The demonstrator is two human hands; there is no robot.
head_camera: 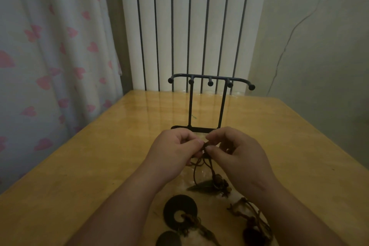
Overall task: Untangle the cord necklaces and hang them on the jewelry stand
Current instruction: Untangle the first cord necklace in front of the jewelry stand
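The left hand (175, 147) and right hand (236, 149) both pinch the dark brown cord knot (205, 145), so best pull softly, black metal stand (210, 83) at 12 o'clock.

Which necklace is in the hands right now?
The one with the leaf-shaped pendant: left hand and right hand both pinch its cord above it. The ring pendant and the rest lie loose on the table.
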